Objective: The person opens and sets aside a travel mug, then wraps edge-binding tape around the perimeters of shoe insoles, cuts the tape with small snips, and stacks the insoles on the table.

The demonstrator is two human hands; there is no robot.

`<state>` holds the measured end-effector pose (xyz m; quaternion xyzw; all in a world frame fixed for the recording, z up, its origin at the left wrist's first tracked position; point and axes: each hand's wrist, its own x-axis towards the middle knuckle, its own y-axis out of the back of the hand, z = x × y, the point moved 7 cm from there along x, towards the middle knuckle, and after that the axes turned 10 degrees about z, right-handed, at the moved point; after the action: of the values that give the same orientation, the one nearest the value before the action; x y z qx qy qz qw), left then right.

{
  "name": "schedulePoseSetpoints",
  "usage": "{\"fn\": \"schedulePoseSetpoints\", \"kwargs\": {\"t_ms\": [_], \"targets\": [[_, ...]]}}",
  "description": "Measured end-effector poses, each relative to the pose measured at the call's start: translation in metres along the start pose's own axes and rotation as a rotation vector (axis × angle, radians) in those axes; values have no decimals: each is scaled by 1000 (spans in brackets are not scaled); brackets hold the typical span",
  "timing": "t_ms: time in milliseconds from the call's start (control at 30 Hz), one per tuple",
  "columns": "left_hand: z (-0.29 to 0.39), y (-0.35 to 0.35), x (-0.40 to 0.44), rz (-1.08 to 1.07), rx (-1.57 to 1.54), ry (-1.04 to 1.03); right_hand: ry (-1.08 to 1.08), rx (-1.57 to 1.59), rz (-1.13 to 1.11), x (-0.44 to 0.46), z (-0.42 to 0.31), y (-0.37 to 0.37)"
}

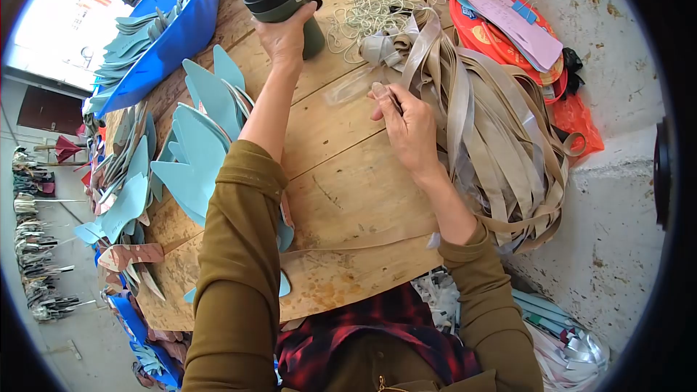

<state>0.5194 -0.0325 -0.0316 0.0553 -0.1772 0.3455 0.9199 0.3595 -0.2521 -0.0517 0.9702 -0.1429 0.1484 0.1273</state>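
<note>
My left hand (284, 38) is wrapped round a dark green insulated cup (314, 38) with a black lid, at the far side of the wooden table. My right hand (406, 123) is closed, thumb against fingers, with a small dark object (396, 99) showing between them; its kind is not clear. It is beside a large bundle of beige strips (479, 101) on the right. A clear plastic piece (356, 87) lies on the wood between my hands. Light blue cut pieces (200, 145) stand in stacks beside my left forearm.
A tangle of pale cord (377, 14) lies behind the strips. A blue bin (185, 36) with more cut pieces stands far left. A red lid (472, 25) with papers (512, 25) on it is at the back right, against a white wall. The table edge (363, 305) is close to my body.
</note>
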Motion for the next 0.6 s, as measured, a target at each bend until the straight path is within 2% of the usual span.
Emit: {"fn": "schedulePoseSetpoints", "kwargs": {"t_ms": [133, 233, 267, 600], "targets": [[-8, -11, -8, -28, -123, 6, -10, -21, -11, 0, -2, -2], [-10, -24, -12, -61, -123, -80, -10, -68, -27, 1, -7, 0], [-9, -24, -18, -33, -112, -50, -13, -89, -37, -1, -7, 0], [-10, -35, -14, -81, -145, -65, 134, -117, -16, -4, -12, -5]]}}
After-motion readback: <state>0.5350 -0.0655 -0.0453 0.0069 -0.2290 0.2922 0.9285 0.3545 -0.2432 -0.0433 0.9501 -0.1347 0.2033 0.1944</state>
